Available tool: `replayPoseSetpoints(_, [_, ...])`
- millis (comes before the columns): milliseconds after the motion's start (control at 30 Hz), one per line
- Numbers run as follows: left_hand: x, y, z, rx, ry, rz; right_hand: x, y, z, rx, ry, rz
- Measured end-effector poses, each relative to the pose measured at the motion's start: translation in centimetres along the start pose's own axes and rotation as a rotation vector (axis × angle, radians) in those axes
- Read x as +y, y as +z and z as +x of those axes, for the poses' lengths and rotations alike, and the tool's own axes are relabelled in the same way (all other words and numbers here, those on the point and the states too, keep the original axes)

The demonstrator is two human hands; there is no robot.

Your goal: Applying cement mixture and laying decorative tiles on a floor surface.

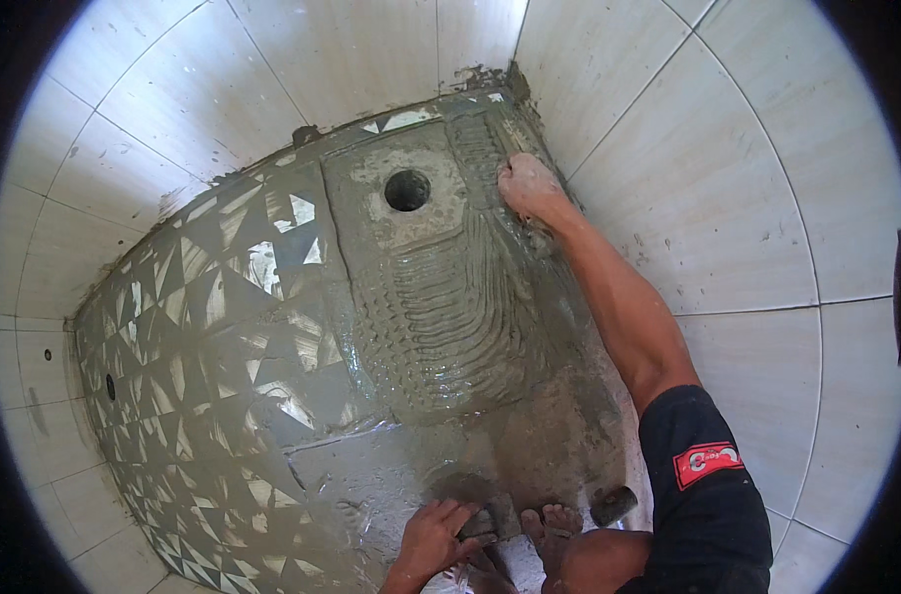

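My right hand (530,188) is closed at the right edge of a band of combed grey mortar (436,317), beside the wall; what it grips is hidden by mortar-coated fingers. Left of it, a round dark hole (408,190) sits in a square of rough cement. My left hand (441,530) is low in the view, fingers spread and slightly bent, resting on the wet grey floor beside my bare feet (554,530).
Mortar-smeared patterned floor tiles (203,337) cover the left side. Pale tiled walls (728,198) enclose the floor. A short dark pipe piece (614,505) is at bottom right, near my feet. A small dark opening (111,386) is in the left floor.
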State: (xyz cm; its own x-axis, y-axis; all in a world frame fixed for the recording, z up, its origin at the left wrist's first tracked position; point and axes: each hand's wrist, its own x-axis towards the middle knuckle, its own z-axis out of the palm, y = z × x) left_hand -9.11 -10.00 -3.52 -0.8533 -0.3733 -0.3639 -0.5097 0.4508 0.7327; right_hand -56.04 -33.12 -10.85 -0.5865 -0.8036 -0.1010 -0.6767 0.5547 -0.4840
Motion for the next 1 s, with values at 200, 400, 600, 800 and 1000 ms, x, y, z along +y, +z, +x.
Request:
replayPoseSetpoints(200, [-0.3,0.3,0.4,-0.014,0.021,-0.008,0.3,-1.1,-0.3,-0.004,-0.051,-0.071])
replayPoseSetpoints(400, [0.1,0.0,0.8,-0.033,0.028,-0.026,0.0,-2.3,-0.8,0.014,-0.294,-0.349])
replayPoseSetpoints(600, [0.0,-0.1,0.7,-0.094,-0.032,-0.02,1.0,-1.7,-3.5,0.116,-0.042,-0.009])
replayPoseSetpoints(800, [-0.1,0.8,1.2,-0.061,0.02,0.001,3.1,-1.2,-3.2,0.03,0.086,0.291])
replayPoseSetpoints(1000, [-0.2,0.7,0.9,-0.105,0.002,0.03,-1.1,-4.0,2.2,-0.088,0.126,0.454])
